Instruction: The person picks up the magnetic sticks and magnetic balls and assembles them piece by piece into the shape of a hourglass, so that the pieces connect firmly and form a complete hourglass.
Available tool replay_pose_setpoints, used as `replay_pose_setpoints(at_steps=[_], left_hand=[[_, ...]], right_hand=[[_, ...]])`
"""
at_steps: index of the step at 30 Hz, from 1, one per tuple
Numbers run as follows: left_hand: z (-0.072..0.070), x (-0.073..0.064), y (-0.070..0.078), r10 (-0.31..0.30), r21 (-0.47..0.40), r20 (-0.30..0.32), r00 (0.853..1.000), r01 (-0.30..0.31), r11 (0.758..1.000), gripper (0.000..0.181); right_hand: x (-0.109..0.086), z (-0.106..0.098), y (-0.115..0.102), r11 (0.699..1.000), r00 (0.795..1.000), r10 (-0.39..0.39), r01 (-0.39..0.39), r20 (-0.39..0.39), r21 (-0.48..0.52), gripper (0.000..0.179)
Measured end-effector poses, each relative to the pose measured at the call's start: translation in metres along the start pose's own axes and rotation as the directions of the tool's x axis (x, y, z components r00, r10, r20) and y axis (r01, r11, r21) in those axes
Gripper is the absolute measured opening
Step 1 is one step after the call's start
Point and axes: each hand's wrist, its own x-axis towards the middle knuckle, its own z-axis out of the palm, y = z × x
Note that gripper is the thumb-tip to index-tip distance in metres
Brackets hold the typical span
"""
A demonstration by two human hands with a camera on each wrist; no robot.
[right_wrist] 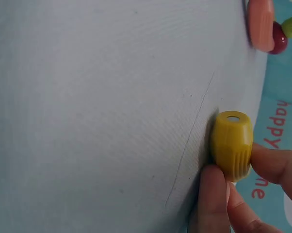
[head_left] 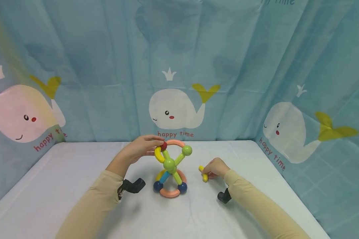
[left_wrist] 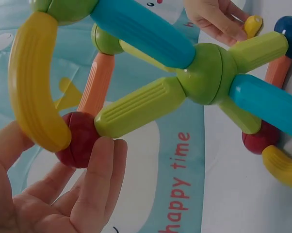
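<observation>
A magnetic stick-and-ball structure [head_left: 169, 165] stands upright on the white table, with a green ball at its middle. My left hand [head_left: 140, 147] holds the red ball [left_wrist: 75, 141] at its upper left corner, thumb on one side and fingers on the other. From that ball run a curved yellow stick [left_wrist: 33, 80], a straight green stick [left_wrist: 141, 107] and an orange stick [left_wrist: 95, 82]. To the right of the structure, my right hand [head_left: 216, 168] pinches a separate yellow stick [right_wrist: 232, 148] between thumb and fingers, at the tabletop.
Dark blue balls [head_left: 158, 186] and curved orange sticks [head_left: 170, 193] form the structure's base. A light green ball [head_left: 187, 150] tops its upper right corner. Behind and beside the white table [head_left: 86, 166] hangs a blue curtain [head_left: 107, 66] printed with whales.
</observation>
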Motion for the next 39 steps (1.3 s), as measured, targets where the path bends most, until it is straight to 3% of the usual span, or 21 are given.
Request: replay_pose_setpoints(at_steps=[5, 10, 16, 22, 28, 32, 39], left_hand=[[0.004, 0.003, 0.000, -0.004, -0.015, -0.017, 1.000, 0.004, 1.000, 0.044], [0.005, 0.004, -0.002, -0.003, -0.031, -0.025, 1.000, 0.002, 1.000, 0.043], [0.004, 0.002, -0.001, -0.006, -0.043, -0.030, 1.000, 0.004, 0.999, 0.043], [0.004, -0.001, -0.001, -0.015, -0.042, -0.035, 0.999, 0.013, 0.999, 0.041], [0.003, -0.005, -0.001, -0.006, -0.030, -0.050, 0.999, 0.005, 1.000, 0.040], [0.003, -0.010, -0.002, 0.002, -0.025, -0.061, 0.998, -0.003, 1.000, 0.039], [0.004, -0.014, -0.002, -0.010, -0.034, -0.072, 0.997, 0.008, 0.999, 0.038]], right_hand=[[-0.005, -0.001, 0.001, 1.000, 1.000, 0.003, -0.004, 0.009, 0.031, 0.024], [-0.017, -0.002, -0.003, 0.984, 0.997, -0.011, -0.003, 0.074, 0.181, 0.032], [-0.039, -0.003, -0.021, 0.943, 0.986, -0.057, 0.001, 0.159, 0.332, 0.038], [-0.062, -0.004, -0.033, 0.907, 0.958, -0.159, 0.047, 0.238, 0.418, 0.042], [-0.076, -0.006, -0.042, 0.837, 0.936, -0.208, 0.020, 0.284, 0.547, 0.034], [-0.080, -0.006, -0.051, 0.815, 0.923, -0.237, 0.019, 0.303, 0.579, 0.032], [-0.082, -0.004, -0.064, 0.813, 0.919, -0.259, 0.042, 0.296, 0.580, 0.031]])
